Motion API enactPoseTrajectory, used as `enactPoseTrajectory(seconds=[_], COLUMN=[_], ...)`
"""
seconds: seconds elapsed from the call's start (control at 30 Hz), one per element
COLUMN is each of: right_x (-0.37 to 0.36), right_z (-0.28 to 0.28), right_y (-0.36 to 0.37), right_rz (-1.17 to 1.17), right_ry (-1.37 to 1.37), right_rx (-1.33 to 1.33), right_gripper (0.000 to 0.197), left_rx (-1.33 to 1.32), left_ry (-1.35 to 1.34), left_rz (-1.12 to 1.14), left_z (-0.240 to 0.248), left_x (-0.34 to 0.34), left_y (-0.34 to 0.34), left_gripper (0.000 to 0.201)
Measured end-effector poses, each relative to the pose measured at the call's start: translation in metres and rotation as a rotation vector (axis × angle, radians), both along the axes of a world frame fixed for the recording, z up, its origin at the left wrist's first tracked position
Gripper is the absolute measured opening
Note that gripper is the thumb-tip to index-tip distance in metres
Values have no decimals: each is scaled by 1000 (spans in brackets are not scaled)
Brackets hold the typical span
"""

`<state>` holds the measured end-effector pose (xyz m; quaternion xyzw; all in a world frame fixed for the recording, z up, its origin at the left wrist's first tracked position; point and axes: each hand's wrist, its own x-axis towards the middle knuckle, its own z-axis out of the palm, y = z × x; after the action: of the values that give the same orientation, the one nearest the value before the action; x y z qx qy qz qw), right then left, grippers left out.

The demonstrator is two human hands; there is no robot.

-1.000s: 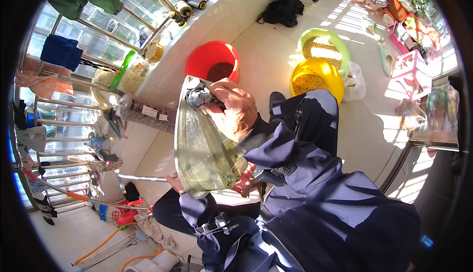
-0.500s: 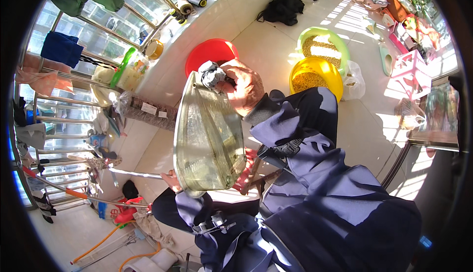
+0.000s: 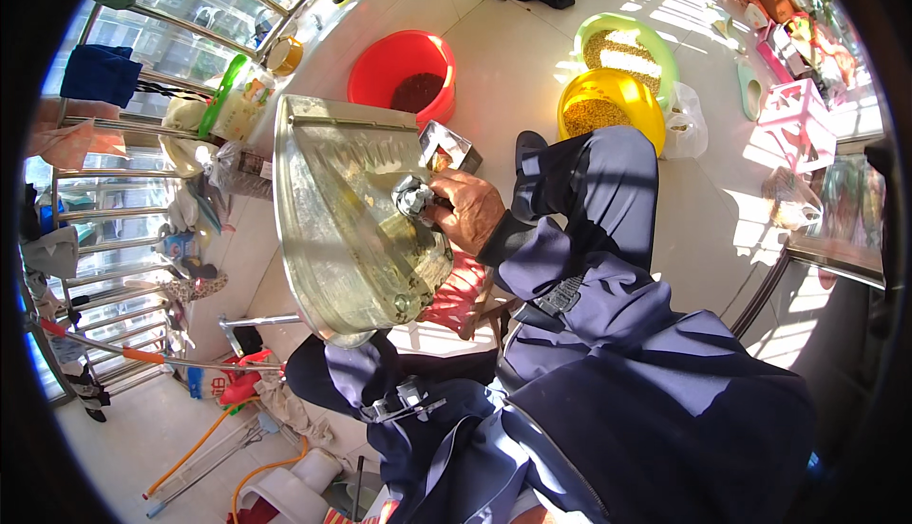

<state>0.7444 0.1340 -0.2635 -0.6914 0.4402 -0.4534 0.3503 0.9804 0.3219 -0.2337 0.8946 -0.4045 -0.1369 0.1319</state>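
Plastic bin: one, clear greenish (image 3: 328,191), tilted, its hollow side showing, at nine o'clock from the middle of the view.
Change, bin: compared with half a second ago, reaches farther toward nine o'clock and shows more of its inside.
Change, cloth: grey cloth (image 3: 413,197), one, crumpled; formerly at the bin's upper rim, now lower, over the inner side; contact unclear.
Change, surroundings: one open box (image 3: 446,147) now shows at one o'clock from the bin.
Hands, right: right hand (image 3: 465,210) grips the cloth, fingers bent, forearm trailing toward four o'clock.
Hands, left: left hand hidden behind the bin; grip cannot be told; left sleeve (image 3: 359,367) at seven o'clock.
Red bucket: one (image 3: 372,68), eleven o'clock, dark contents.
Grain vessels: two; yellow tub (image 3: 642,106) toward two o'clock, green basin (image 3: 666,57) at one, just behind it.
White bag: one (image 3: 684,127), two o'clock, beside the tub.
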Motion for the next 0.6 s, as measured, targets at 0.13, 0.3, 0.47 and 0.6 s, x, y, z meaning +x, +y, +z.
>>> enactPoseTrajectory(seconds=[0.13, 0.3, 0.47, 0.6], right_x=[7, 6, -4, -11], right_z=[12, 24, 28, 22], right_y=[27, 33, 27, 26], right_rz=[93, 94, 77, 1], right_ry=[-164, -211, -138, -201], right_rx=[48, -117, 174, 355], right_gripper=[27, 30, 25, 27], left_rx=[54, 129, 195, 242], left_ry=[28, 33, 41, 46], left_rz=[69, 127, 177, 208], left_z=[-17, -34, -55, -73], left_x=[15, 33, 46, 60], left_y=[10, 22, 33, 40], left_gripper=[16, 19, 22, 24])
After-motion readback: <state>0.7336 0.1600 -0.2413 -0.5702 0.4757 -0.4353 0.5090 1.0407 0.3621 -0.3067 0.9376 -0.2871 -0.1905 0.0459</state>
